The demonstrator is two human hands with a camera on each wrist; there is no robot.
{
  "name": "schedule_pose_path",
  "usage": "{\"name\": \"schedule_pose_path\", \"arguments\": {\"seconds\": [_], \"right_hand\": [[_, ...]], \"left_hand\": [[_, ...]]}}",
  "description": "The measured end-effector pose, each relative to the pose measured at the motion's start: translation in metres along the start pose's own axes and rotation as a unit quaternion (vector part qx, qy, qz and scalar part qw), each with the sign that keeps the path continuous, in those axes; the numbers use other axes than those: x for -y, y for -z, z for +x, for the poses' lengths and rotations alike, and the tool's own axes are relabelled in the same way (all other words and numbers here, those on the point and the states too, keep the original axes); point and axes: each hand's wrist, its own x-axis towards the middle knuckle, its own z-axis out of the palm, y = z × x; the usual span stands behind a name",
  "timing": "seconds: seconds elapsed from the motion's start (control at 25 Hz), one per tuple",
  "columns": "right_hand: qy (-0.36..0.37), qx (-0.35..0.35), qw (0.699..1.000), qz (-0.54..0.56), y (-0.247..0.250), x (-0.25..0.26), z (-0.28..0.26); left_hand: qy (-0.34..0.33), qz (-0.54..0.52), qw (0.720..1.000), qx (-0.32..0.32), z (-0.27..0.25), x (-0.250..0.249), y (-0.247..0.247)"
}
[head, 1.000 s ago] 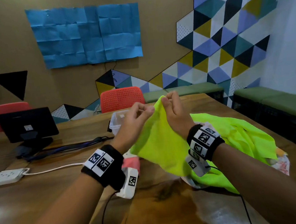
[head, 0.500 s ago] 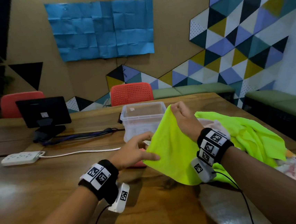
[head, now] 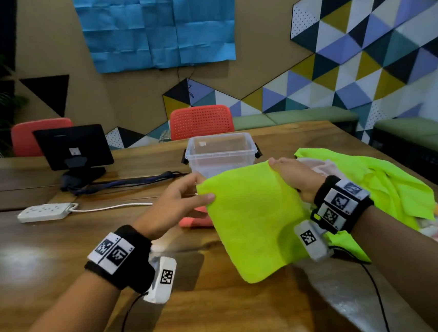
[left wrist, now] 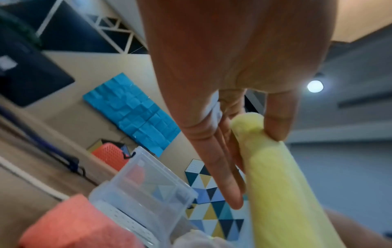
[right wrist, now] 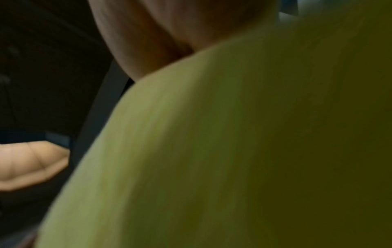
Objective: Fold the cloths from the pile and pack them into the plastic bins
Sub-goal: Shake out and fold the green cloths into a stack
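Coral-pink folded cloth (head: pixel 195 220) lies on the wooden table before the clear plastic bin (head: pixel 220 149). The left hand (head: pixel 175 206) pinches one top corner of the neon-yellow microfibre cloth (head: pixel 255 221); the right hand (head: pixel 295 178) grips the other, the cloth hanging between. Either pinch looks shallow: a slip would likely drop it unfolded onto the crumpled yellow pile (head: pixel 379 177).

Fuzzy matt yellow cloth (head: pixel 255 221); clear smooth plastic bin (head: pixel 220 152); glossy, seemingly wooden table (head: pixel 34 264).
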Motion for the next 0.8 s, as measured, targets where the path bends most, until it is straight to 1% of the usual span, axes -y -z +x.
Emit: {"name": "schedule_pose_path", "arguments": {"seconds": [0.08,0.12,0.16,0.24,0.32,0.36,0.4,0.44,0.48,0.52,0.6,0.64,0.68,0.72,0.76,0.8], "right_hand": [[-0.020,0.054,0.995,0.081,0.003,-0.002,-0.012],[-0.016,0.074,0.992,0.098,0.005,-0.003,-0.019],[-0.006,0.082,0.993,0.086,0.006,-0.005,-0.024],[-0.001,0.083,0.996,0.044,0.003,-0.017,-0.031],[-0.056,0.061,0.996,-0.029,-0.008,-0.036,-0.030],[-0.081,0.057,0.990,-0.102,-0.014,-0.049,-0.026],[-0.092,0.061,0.977,-0.183,-0.019,-0.064,-0.020],[-0.083,0.068,0.960,-0.259,-0.022,-0.073,-0.017],[-0.061,0.066,0.945,-0.316,-0.024,-0.079,-0.015],[-0.046,0.066,0.933,-0.351,-0.025,-0.081,-0.015],[-0.006,0.062,0.916,-0.397,-0.025,-0.077,-0.019],[0.026,0.054,0.905,-0.421,-0.026,-0.075,-0.024],[0.069,0.040,0.891,-0.447,-0.027,-0.075,-0.032],[0.117,0.025,0.870,-0.478,-0.030,-0.077,-0.040],[0.160,0.023,0.842,-0.514,-0.035,-0.079,-0.050],[0.184,0.046,0.816,-0.546,-0.040,-0.082,-0.060]], "left_hand": [[0.013,-0.086,0.996,-0.018,-0.005,-0.003,0.000],[0.026,-0.118,0.992,-0.022,-0.005,-0.003,0.003],[0.050,-0.134,0.989,-0.023,-0.004,-0.001,0.006],[0.126,-0.127,0.984,-0.019,0.003,0.012,0.012],[0.204,-0.081,0.976,-0.006,0.008,0.033,0.007],[0.224,-0.040,0.974,0.001,0.011,0.047,0.002],[0.220,0.039,0.975,0.002,0.013,0.062,-0.002],[0.194,0.141,0.971,-0.004,0.015,0.074,-0.003],[0.159,0.231,0.960,-0.010,0.018,0.082,-0.003],[0.129,0.289,0.948,-0.019,0.018,0.084,-0.001],[0.081,0.309,0.947,-0.020,0.017,0.077,0.003],[0.060,0.321,0.945,-0.002,0.013,0.075,0.003],[0.053,0.355,0.933,0.034,0.007,0.072,-0.001],[0.062,0.398,0.911,0.085,-0.001,0.073,-0.005],[0.087,0.432,0.886,0.145,-0.009,0.077,-0.011],[0.117,0.451,0.863,0.195,-0.016,0.082,-0.016]]}}
